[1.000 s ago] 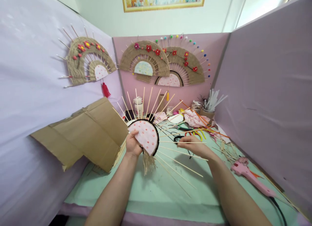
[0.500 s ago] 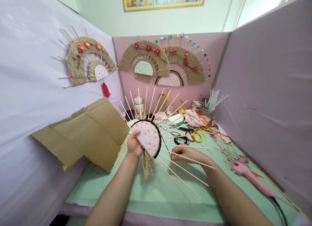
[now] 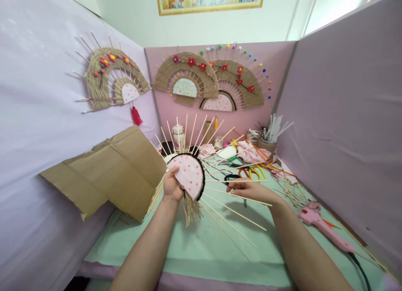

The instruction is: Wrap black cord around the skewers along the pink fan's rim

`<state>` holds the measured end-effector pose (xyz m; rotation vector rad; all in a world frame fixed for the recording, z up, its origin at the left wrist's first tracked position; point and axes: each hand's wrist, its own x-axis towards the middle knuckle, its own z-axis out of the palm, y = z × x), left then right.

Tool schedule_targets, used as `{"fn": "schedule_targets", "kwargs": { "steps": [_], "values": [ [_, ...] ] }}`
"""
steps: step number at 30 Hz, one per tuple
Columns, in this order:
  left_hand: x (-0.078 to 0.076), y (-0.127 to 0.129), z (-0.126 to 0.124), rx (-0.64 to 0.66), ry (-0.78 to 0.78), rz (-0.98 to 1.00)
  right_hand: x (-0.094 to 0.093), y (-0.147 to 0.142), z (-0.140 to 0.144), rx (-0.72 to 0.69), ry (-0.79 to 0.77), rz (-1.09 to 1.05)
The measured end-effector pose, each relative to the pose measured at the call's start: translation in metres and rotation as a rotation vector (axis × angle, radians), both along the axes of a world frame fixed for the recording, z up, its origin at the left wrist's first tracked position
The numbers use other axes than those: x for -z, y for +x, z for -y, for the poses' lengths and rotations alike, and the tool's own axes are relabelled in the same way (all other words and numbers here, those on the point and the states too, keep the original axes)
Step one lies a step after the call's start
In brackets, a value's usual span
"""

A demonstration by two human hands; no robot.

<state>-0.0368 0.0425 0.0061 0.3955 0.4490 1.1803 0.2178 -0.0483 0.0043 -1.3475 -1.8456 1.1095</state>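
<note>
Fan frame (image 3: 189, 174) gripped by left hand (image 3: 171, 186); right hand (image 3: 251, 189) seemingly pinches a skewer (image 3: 220, 181).

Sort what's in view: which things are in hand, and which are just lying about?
In hand:
- pink half-disc fan frame, held by left hand
- its skewer spokes, touched by right hand
- jute tuft

Lying about:
- glue gun
- cardboard
- scissors
- finished wall fans

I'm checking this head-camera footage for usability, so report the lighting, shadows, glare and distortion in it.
Head view: bright, even daylight; overexposed glare at the upper right corner. Soft shadows lie on the green table under the right hand and the skewers. Wide-angle distortion bows the partition walls and stretches the forearms. The left hand and pink half-disc look sharp, with no evident motion blur.
</note>
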Motion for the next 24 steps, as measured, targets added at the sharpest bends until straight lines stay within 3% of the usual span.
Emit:
{"fn": "schedule_targets", "kwargs": {
  "steps": [6, 12, 19, 24],
  "values": [
    [-0.005, 0.002, 0.003, 0.016, -0.014, -0.031, -0.004, 0.013, -0.006, 0.312, 0.03, -0.433],
    [-0.002, 0.004, 0.002, 0.066, 0.009, -0.106, -0.002, 0.017, -0.012, 0.437, 0.17, -0.793],
    [0.001, 0.007, 0.002, 0.087, 0.026, -0.183, -0.007, 0.021, -0.015, 0.497, 0.33, -0.938],
    [-0.002, 0.009, 0.005, 0.067, 0.038, -0.18, -0.005, 0.021, -0.016, 0.571, 0.464, -0.91]
  ]
}}
